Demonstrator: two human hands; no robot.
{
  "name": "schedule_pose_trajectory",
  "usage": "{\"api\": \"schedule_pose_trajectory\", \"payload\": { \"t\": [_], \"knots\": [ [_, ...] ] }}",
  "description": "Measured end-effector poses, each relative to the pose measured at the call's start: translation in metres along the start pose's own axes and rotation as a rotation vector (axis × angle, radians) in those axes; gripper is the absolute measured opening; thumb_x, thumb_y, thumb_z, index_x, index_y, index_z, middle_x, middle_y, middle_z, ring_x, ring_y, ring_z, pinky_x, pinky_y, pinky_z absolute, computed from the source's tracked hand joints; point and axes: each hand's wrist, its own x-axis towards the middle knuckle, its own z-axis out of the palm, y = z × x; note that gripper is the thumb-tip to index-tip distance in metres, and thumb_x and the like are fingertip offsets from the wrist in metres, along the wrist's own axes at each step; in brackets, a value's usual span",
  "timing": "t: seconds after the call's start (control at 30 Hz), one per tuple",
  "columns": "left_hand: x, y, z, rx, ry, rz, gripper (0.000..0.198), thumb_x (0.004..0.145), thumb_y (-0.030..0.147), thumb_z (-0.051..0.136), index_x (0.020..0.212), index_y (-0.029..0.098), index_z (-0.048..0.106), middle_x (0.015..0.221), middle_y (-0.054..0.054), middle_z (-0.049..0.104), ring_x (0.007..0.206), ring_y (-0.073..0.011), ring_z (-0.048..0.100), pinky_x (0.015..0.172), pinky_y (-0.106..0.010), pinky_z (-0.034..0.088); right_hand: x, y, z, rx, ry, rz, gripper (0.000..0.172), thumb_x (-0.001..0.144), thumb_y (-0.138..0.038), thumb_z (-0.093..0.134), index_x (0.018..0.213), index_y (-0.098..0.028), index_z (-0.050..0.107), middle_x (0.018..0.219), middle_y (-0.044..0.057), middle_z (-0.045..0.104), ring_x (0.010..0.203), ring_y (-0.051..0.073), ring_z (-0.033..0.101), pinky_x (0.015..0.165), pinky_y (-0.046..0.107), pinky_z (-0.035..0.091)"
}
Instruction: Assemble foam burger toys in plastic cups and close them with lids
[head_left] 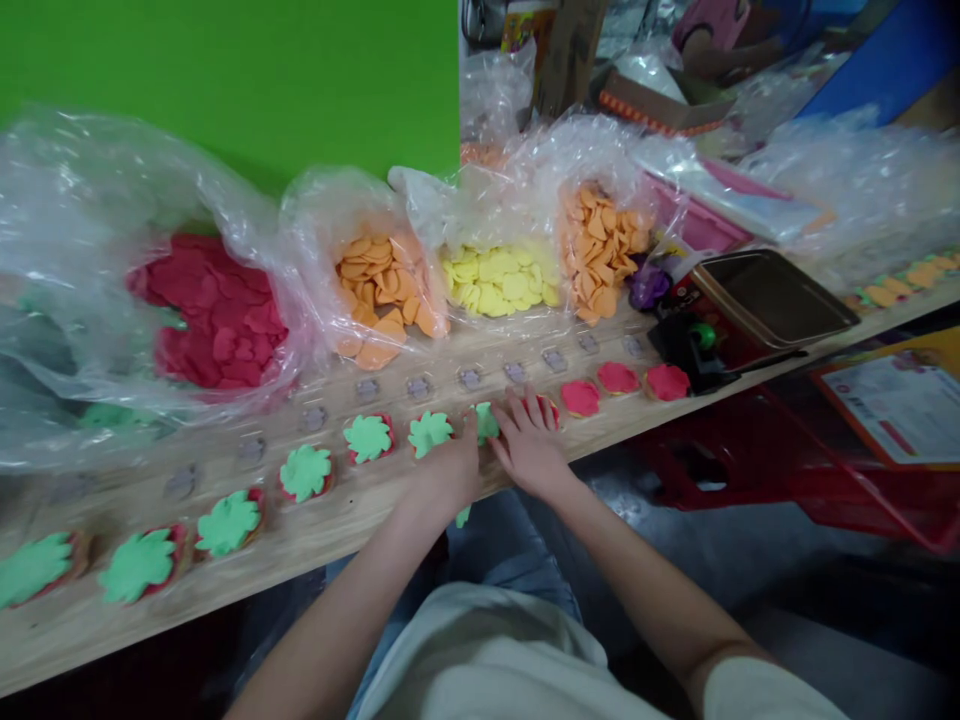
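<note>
A long wooden board [360,510] carries a row of red foam discs, several topped with green leaf-shaped cutouts [367,437]. Three bare red discs [617,377] lie at the right end. My left hand [448,468] rests curled at the board's near edge, with a bit of green foam showing under it. It touches a green cutout [486,420]. My right hand [529,440] lies flat, fingers spread, pressing on a red disc beside that cutout.
Open plastic bags behind the board hold red pieces [214,315], orange pieces [382,290], yellow pieces [499,280] and more orange pieces [600,250]. A dark metal tray [772,295] and a black tool sit at right. A green wall stands behind.
</note>
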Motion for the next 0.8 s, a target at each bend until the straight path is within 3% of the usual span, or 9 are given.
{"api": "schedule_pose_trajectory", "payload": {
  "t": [0.1, 0.23, 0.37, 0.47, 0.53, 0.6, 0.67, 0.8],
  "knots": [
    [-0.016, 0.002, 0.016, -0.008, 0.13, 0.054, 0.074, 0.074, 0.012, 0.042, 0.14, 0.009, 0.009, 0.09, -0.018, 0.066, 0.076, -0.0256, 0.064, 0.066, -0.031, 0.045, -0.006, 0.001, -0.002, 0.006, 0.002, -0.018, 0.05, 0.085, -0.039, 0.043, 0.13, -0.017, 0.042, 0.142, 0.011, 0.028, 0.134, 0.032, 0.01, 0.103, 0.056, 0.017],
    [-0.031, 0.002, 0.036, -0.043, 0.072, 0.037, 0.076, 0.071, 0.006, 0.04, 0.141, 0.013, 0.011, 0.094, -0.017, 0.066, 0.072, -0.0259, 0.064, 0.062, -0.032, 0.046, -0.022, 0.002, -0.007, 0.016, 0.0, -0.046, 0.048, 0.084, -0.036, 0.044, 0.129, -0.018, 0.044, 0.141, 0.01, 0.032, 0.133, 0.032, 0.011, 0.105, 0.057, 0.011],
    [-0.023, -0.007, 0.031, -0.221, 0.137, 0.105, 0.062, 0.072, 0.008, 0.043, 0.133, 0.012, 0.032, 0.094, -0.016, 0.065, 0.083, -0.0263, 0.062, 0.072, -0.035, 0.045, -0.024, 0.002, -0.012, 0.141, 0.023, -0.008, 0.045, 0.082, -0.031, 0.048, 0.125, -0.017, 0.048, 0.137, 0.012, 0.036, 0.132, 0.034, 0.016, 0.104, 0.058, 0.013],
    [-0.009, -0.011, 0.013, -0.631, 0.273, 0.143, 0.039, 0.083, 0.021, 0.04, 0.121, 0.014, 0.044, 0.097, -0.011, 0.062, 0.087, -0.0206, 0.059, 0.077, -0.032, 0.044, -0.018, 0.0, -0.021, 0.469, 0.07, 0.142, 0.039, 0.084, -0.03, 0.043, 0.119, -0.016, 0.051, 0.122, 0.013, 0.051, 0.118, 0.028, 0.041, 0.098, 0.049, 0.033],
    [0.0, -0.007, 0.002, -0.906, 0.351, 0.13, 0.035, 0.088, 0.031, 0.034, 0.118, 0.017, 0.045, 0.097, -0.007, 0.06, 0.087, -0.0169, 0.057, 0.078, -0.029, 0.044, -0.015, -0.004, -0.027, 0.831, -0.035, 0.268, 0.036, 0.086, -0.036, 0.039, 0.112, -0.017, 0.055, 0.1, 0.01, 0.061, 0.09, 0.021, 0.058, 0.077, 0.038, 0.049],
    [0.008, 0.002, -0.004, -1.088, 0.379, 0.104, 0.035, 0.088, 0.036, 0.033, 0.115, 0.018, 0.046, 0.098, -0.006, 0.058, 0.09, -0.0156, 0.054, 0.081, -0.029, 0.043, -0.014, -0.007, -0.03, 1.163, -0.169, 0.379, 0.032, 0.084, -0.043, 0.044, 0.098, -0.018, 0.058, 0.078, 0.003, 0.061, 0.063, 0.015, 0.057, 0.054, 0.028, 0.05],
    [0.015, 0.012, -0.003, -1.244, 0.325, 0.067, 0.037, 0.087, 0.041, 0.035, 0.113, 0.019, 0.049, 0.099, -0.005, 0.057, 0.09, -0.0158, 0.054, 0.08, -0.029, 0.044, -0.013, -0.006, -0.031, 1.337, -0.14, 0.503, 0.028, 0.078, -0.044, 0.053, 0.085, -0.018, 0.057, 0.065, -0.002, 0.055, 0.053, 0.011, 0.051, 0.045, 0.022, 0.045],
    [0.022, 0.022, 0.007, -1.562, 0.018, 0.031, 0.038, 0.077, 0.042, 0.055, 0.105, 0.016, 0.053, 0.095, -0.005, 0.058, 0.077, -0.0138, 0.056, 0.066, -0.026, 0.047, -0.008, 0.022, -0.034, 1.339, 0.103, 0.667, 0.027, 0.076, -0.043, 0.055, 0.082, -0.017, 0.055, 0.063, -0.003, 0.052, 0.053, 0.01, 0.05, 0.044, 0.021, 0.042]
  ]
}}
